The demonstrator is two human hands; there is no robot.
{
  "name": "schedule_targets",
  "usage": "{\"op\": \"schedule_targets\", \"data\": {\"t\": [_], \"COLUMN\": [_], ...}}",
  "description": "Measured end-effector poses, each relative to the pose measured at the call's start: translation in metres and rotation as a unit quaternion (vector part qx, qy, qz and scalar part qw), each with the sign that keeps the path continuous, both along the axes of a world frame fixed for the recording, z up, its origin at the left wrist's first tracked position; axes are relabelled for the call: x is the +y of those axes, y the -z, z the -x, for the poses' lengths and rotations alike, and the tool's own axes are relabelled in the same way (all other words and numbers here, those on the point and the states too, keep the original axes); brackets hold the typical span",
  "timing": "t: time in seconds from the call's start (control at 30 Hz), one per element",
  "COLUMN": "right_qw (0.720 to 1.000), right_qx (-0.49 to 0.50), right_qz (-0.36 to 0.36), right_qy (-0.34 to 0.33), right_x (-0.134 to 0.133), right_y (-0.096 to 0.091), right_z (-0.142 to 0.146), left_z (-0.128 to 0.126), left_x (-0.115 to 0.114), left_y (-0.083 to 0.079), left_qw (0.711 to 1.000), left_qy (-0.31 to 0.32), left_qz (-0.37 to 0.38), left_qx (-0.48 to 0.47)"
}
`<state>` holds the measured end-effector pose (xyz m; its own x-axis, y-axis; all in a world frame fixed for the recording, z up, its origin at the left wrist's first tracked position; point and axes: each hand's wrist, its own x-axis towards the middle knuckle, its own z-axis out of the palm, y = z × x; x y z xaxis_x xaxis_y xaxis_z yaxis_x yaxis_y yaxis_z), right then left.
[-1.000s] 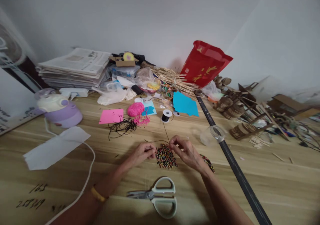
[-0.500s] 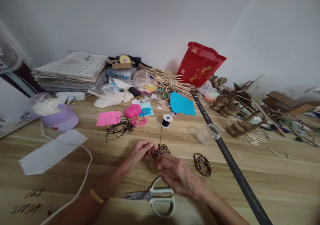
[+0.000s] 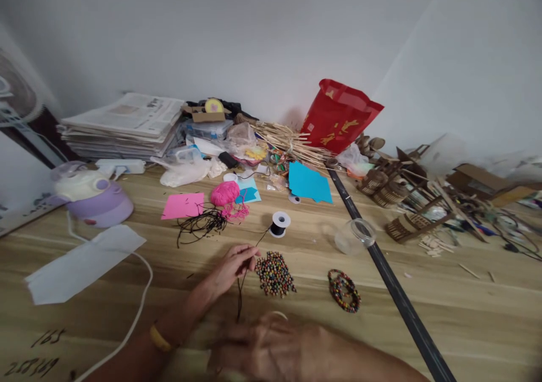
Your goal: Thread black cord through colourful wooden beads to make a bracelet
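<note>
Pale wood-grain tabletop [image 3: 466, 325]: our left hand [image 3: 232, 266] pinches thin black cord [image 3: 239, 300], likely steadying it, white-rimmed spool [image 3: 279, 225] beyond those fingers; multicoloured round beads [image 3: 275, 274] lie beside them, probably for reach. Our right hand [image 3: 275, 345] blurs; we cannot tell its grip.

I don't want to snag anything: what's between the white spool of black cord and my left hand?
In the head view, a thin black cord stretches from the white spool to your left hand.
</note>
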<state>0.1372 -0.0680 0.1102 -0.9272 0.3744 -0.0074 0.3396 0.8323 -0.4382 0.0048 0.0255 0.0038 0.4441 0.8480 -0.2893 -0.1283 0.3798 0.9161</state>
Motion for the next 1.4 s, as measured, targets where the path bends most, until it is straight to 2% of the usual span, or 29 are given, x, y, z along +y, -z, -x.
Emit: {"op": "schedule_targets", "data": {"t": [0.03, 0.1, 0.17, 0.2, 0.23, 0.3, 0.47, 0.67, 0.8, 0.93, 1.03, 1.4], "right_qw": [0.999, 0.976, 0.916, 0.886, 0.863, 0.839, 0.868, 0.922, 0.915, 0.885, 0.876, 0.912], "right_qx": [0.023, 0.034, -0.011, -0.045, -0.081, -0.143, -0.153, -0.116, -0.107, -0.121, -0.138, -0.118], "right_qz": [-0.016, -0.072, -0.139, -0.160, -0.168, -0.153, -0.090, -0.060, -0.064, -0.076, -0.071, -0.040], "right_qy": [0.046, 0.201, 0.376, 0.432, 0.470, 0.502, 0.463, 0.365, 0.384, 0.443, 0.457, 0.390], "right_x": [0.009, 0.038, 0.073, 0.091, 0.107, 0.132, 0.158, 0.189, 0.203, 0.205, 0.206, 0.231], "right_y": [0.001, 0.005, 0.012, 0.017, 0.021, 0.030, 0.040, 0.029, 0.028, 0.037, 0.042, 0.028], "right_z": [-0.005, -0.018, -0.033, -0.040, -0.046, -0.054, -0.064, -0.094, -0.106, -0.098, -0.090, -0.102], "left_z": [0.000, 0.001, 0.002, 0.002, 0.003, 0.004, 0.010, 0.014, 0.015, 0.015, 0.015, 0.015], "left_x": [-0.001, -0.002, -0.002, -0.003, -0.003, -0.003, -0.004, -0.002, -0.002, -0.003, -0.003, -0.004], "left_y": [0.000, 0.002, 0.004, 0.005, 0.006, 0.006, -0.001, 0.000, 0.004, 0.004, 0.004, 0.002], "left_qw": [1.000, 1.000, 0.999, 0.999, 0.999, 0.999, 0.997, 0.998, 0.995, 0.991, 0.989, 0.986], "left_qy": [0.001, 0.002, 0.012, 0.020, 0.030, 0.038, 0.062, 0.063, 0.096, 0.123, 0.138, 0.156], "left_qz": [-0.008, -0.025, -0.035, -0.036, -0.036, -0.035, -0.039, -0.030, -0.037, -0.049, -0.049, -0.059], "left_qx": [-0.002, -0.009, -0.007, -0.006, -0.003, 0.002, 0.013, 0.009, 0.016, 0.018, 0.015, -0.005]}}
